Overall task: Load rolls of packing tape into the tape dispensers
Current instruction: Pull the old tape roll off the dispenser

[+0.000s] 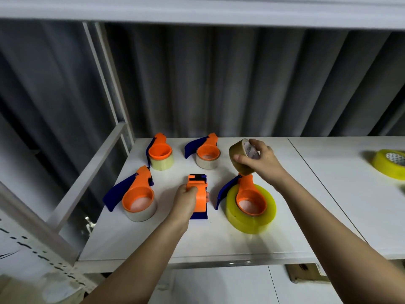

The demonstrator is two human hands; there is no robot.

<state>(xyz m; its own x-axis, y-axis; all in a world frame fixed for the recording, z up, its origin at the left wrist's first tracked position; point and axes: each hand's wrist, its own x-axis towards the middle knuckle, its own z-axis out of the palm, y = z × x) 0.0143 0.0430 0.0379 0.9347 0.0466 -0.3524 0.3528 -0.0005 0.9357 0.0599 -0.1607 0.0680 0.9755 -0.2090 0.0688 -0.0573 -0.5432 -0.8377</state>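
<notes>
Two hands work over the white worktop [219, 242]: the left hand [186, 201] grips an empty orange dispenser [198, 195] at centre, the right hand [260, 161] holds a brown tape roll [240, 157] aloft just right of it. Four loaded dispensers surround them, apparently seated; a yellow roll [389, 164] lies far right.

Dim, cool light; soft shadows on the shelf [153, 238] (wide-angle bending at edges), slight blur.
</notes>
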